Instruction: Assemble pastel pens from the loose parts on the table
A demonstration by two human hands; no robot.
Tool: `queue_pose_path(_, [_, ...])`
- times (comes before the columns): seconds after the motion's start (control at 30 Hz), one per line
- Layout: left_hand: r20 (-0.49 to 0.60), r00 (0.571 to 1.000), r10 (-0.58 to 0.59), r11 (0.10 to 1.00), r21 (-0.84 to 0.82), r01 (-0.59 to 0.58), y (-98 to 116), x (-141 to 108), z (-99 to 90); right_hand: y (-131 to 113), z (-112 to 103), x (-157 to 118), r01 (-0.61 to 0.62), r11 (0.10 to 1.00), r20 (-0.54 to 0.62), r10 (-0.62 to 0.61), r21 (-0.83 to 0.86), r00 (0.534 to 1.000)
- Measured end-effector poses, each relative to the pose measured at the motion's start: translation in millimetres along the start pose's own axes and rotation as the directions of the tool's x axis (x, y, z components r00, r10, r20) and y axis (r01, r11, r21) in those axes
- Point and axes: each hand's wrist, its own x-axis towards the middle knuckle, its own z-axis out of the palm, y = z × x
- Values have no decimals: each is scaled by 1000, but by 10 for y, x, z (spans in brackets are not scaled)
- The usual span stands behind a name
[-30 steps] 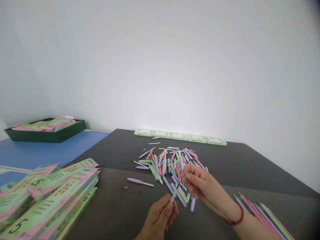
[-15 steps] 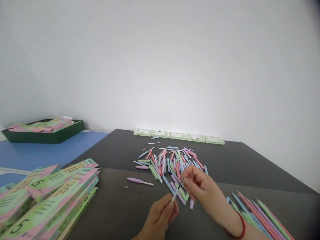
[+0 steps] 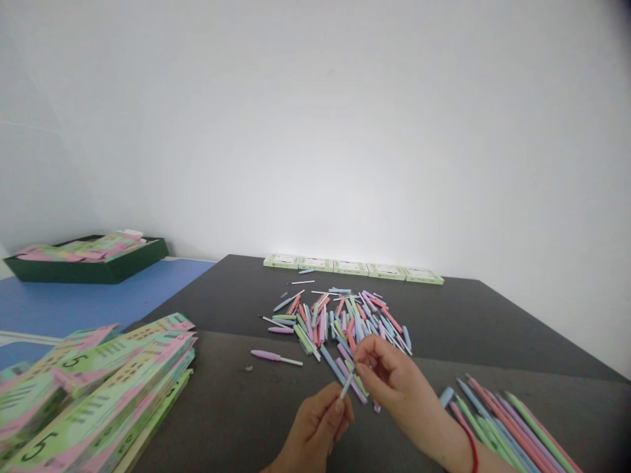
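Observation:
A thin white refill [image 3: 348, 383] with a dark end slants upward between my two hands. My left hand [image 3: 320, 424] is closed around its lower part, near the table's front. Thumb and forefinger of my right hand [image 3: 389, 374] pinch at the dark upper end; the fingers partly hide it. Just beyond is a loose heap of pastel pen parts [image 3: 323, 325], some with white stems, in pink, green, blue and purple. A purple piece with a white stem [image 3: 266, 355] lies apart, left of the hands.
Long pastel pencils [image 3: 517, 420] lie in a bundle at right. Stacked printed packs [image 3: 98, 387] fill the left front. A dark green tray [image 3: 118, 266] of similar packs rests on the blue table [image 3: 182, 276]. Several flat boxes [image 3: 348, 267] line the black table's far edge.
My right hand has come slightly down, closer to my left hand, and covers more of the refill's dark end. My left hand stays nearly in place.

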Motion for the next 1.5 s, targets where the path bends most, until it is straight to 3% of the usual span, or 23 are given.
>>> queue_pose_path(0.23, [-3,1000,-6,999,40,6,-13,-19,-12,60,43,-40,13,1000,11,-13,-17,1000])
queue_pose_path(0.4, [17,1000,-21,999,25,21,-1,-28,-17,-22,34,-71,-8,1000,18,7,15,1000])
queue_pose_path(0.53, [-31,997,-66,998,6,66,31,-32,-35,-165,-167,-52,36,999,68,-37,15,997])
queue_pose_path(0.6, [-52,994,-94,995,-37,92,40,-27,-45,-171,-388,-35,62,989,127,-45,-134,991])
queue_pose_path(0.67, [-82,989,-120,990,-84,113,43,-17,-52,-85,-654,-35,98,899,229,3,-428,973])
queue_pose_path(0.77, [-119,984,-135,982,-145,117,39,0,-55,191,-1005,-85,207,518,333,162,-830,929])
queue_pose_path(0.87, [-131,984,-120,979,-179,95,29,16,-64,497,-1177,-179,216,427,347,258,-878,901])
queue_pose_path(1.0, [-105,990,-92,979,-190,70,2,28,-82,742,-1171,-256,204,397,331,283,-895,900])
queue_pose_path(1.17, [-98,993,-64,983,-178,45,-37,18,-73,637,-1084,-147,211,431,325,209,-877,922])
queue_pose_path(1.23, [-89,994,-58,986,-164,43,-35,16,-56,441,-1034,-67,183,536,295,129,-824,947])
queue_pose_path(1.3, [-79,995,-57,988,-146,45,-19,18,-38,195,-952,9,62,819,169,44,-571,985])
queue_pose_path(1.33, [-76,996,-57,989,-138,46,-10,20,-30,71,-898,42,16,916,119,35,-401,992])
queue_pose_path(1.4, [-74,996,-56,991,-129,46,5,23,-20,-142,-773,97,2,994,80,6,-106,997])
queue_pose_path(1.5, [-70,996,-48,992,-118,39,11,22,-12,-323,-578,165,53,998,20,-54,28,998])
